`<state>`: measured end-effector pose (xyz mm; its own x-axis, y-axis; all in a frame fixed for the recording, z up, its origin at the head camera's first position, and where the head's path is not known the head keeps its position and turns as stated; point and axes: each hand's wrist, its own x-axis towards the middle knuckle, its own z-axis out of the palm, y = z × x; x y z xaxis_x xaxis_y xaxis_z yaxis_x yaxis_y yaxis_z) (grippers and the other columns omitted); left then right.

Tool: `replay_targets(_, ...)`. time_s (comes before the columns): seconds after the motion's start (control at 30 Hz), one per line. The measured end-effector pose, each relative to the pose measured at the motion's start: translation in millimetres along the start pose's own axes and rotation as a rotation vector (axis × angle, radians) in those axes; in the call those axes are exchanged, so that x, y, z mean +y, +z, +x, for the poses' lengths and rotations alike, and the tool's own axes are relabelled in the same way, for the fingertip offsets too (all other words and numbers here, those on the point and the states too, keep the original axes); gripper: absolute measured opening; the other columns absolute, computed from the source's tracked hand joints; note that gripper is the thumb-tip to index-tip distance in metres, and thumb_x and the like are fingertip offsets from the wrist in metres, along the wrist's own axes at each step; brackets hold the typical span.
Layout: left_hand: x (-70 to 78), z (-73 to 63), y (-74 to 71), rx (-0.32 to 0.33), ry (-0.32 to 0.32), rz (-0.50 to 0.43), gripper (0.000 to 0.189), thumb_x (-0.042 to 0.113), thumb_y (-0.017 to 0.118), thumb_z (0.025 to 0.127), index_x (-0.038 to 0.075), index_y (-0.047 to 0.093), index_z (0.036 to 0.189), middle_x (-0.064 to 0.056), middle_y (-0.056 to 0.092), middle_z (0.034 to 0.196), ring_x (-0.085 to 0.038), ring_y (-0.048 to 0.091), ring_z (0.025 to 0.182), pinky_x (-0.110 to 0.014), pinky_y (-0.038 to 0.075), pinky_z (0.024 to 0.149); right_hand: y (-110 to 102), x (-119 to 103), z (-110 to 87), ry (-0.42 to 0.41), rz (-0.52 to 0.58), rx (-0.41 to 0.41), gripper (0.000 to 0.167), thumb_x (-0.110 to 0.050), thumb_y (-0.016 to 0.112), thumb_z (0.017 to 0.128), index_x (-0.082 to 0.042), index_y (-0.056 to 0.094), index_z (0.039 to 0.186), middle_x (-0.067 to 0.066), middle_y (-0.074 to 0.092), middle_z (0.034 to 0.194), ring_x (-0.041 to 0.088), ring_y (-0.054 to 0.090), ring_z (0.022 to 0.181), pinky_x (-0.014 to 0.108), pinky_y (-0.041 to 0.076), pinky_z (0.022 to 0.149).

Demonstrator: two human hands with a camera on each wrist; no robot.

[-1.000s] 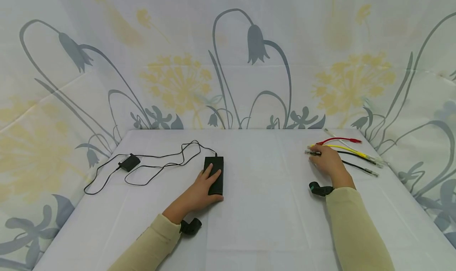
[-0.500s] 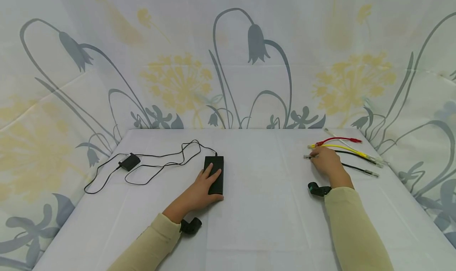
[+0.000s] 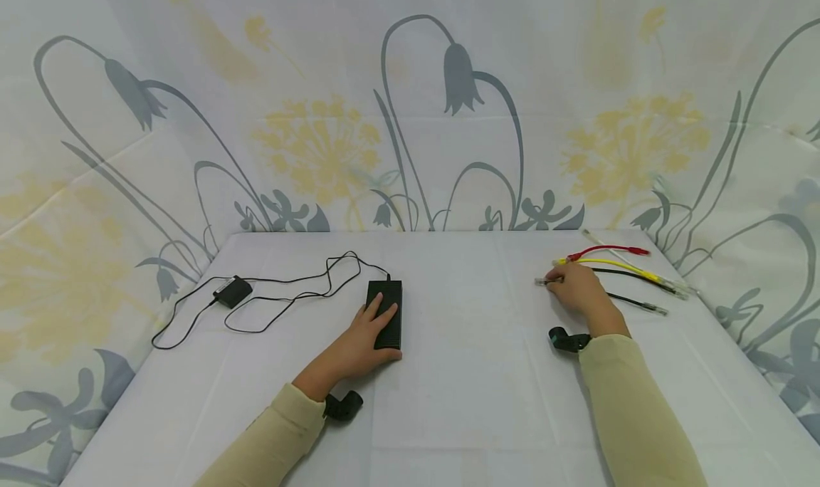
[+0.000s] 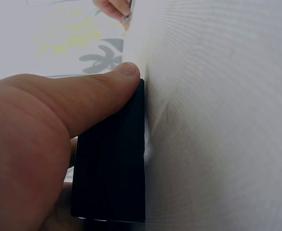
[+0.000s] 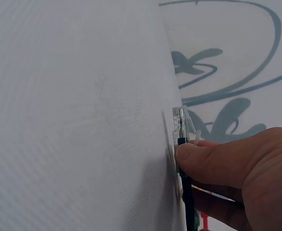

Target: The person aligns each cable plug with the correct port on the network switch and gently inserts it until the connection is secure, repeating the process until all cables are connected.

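My left hand (image 3: 361, 344) rests on a flat black box (image 4: 116, 168), its fingers spread over the top and its thumb along the near end. A thin black cord runs from the box's far end. On the right, my right hand (image 3: 579, 295) pinches a short black network cable (image 5: 187, 202) just behind its clear plug (image 5: 180, 122), between thumb and fingers. The cable's other end (image 3: 653, 307) lies on the table to the right of the hand. Part of the cable is hidden under that hand.
Beyond the right hand lie a red cable (image 3: 611, 248), a yellow cable (image 3: 624, 266), a white cable and another black cable (image 3: 634, 275). A black power adapter (image 3: 233, 292) and its looped cord (image 3: 288, 300) lie at left. Flowered fabric (image 3: 410, 117) hangs behind the table.
My right hand has slid the black network cable a little to the left and nearer, away from the other cables. My left hand and the box have stayed put.
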<state>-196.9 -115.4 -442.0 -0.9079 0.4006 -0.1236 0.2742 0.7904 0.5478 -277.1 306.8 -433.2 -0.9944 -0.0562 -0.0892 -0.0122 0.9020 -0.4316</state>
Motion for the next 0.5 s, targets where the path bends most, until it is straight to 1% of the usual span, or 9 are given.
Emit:
replay_targets(0.17,0.5,-0.7,-0.8,-0.007,0.009,0.002,0.083,0.044,0.069,0.088,0.023,0.024,0.155,-0.006,0.000,0.165,-0.043,0.004,0.149,-0.061,0.027,0.112,4,-5,0.6,-0.032,0.015,0.007,0.026,-0.015,0.059,0.095,-0.001,0.067,0.116,0.024,0.062,0.120,0.040,0.054,0.113,0.056,0.043,0.096)
replay_targets(0.33,1.1,-0.8,-1.1,-0.020,0.008,0.011,0.083,0.044,0.067,0.089,0.023,0.022,0.156,-0.006,-0.001,0.165,-0.044,0.003,0.149,-0.061,0.027,0.112,5,-9,1.7,-0.077,0.019,-0.009,0.027,-0.016,0.059,0.095,-0.002,0.067,0.116,0.022,0.063,0.119,0.036,0.056,0.109,0.055,0.044,0.095)
replay_targets(0.5,1.5,-1.4,-1.0,-0.025,0.003,0.013,0.082,0.044,0.066,0.090,0.023,0.022,0.156,-0.006,-0.002,0.165,-0.045,0.002,0.149,-0.063,0.028,0.111,7,-11,1.9,-0.093,0.027,-0.024,0.028,-0.017,0.057,0.096,-0.004,0.066,0.118,0.019,0.064,0.117,0.034,0.055,0.107,0.055,0.043,0.095)
